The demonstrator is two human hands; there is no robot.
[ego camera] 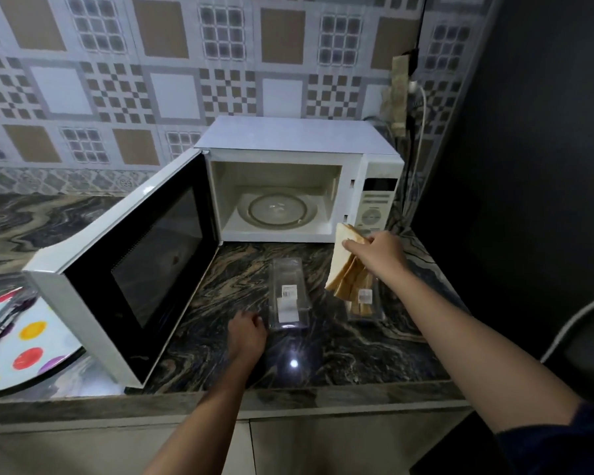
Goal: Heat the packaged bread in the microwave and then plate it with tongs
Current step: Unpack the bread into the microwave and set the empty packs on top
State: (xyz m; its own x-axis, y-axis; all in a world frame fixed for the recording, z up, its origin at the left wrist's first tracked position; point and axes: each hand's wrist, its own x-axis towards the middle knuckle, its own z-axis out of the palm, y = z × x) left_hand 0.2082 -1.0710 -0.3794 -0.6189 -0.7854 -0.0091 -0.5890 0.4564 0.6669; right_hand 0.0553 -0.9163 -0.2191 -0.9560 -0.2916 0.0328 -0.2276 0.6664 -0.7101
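Note:
A white microwave (374, 159) stands on the dark marbled counter with its door (127, 269) swung wide to the left. Its cavity holds only the glass turntable (278, 210). My right hand (379, 250) grips several bread slices (343, 265), lifted just in front of the microwave's lower right corner. Below them a clear plastic package half (364, 305) still holds some bread. A second clear package half (288, 293), empty and labelled, lies to its left. My left hand (247, 334) rests fisted on the counter beside that empty half.
A white plate with coloured dots (24, 341) sits at the counter's left edge, partly behind the open door. Cables and a socket (408, 90) hang on the tiled wall right of the microwave. A dark wall closes the right side.

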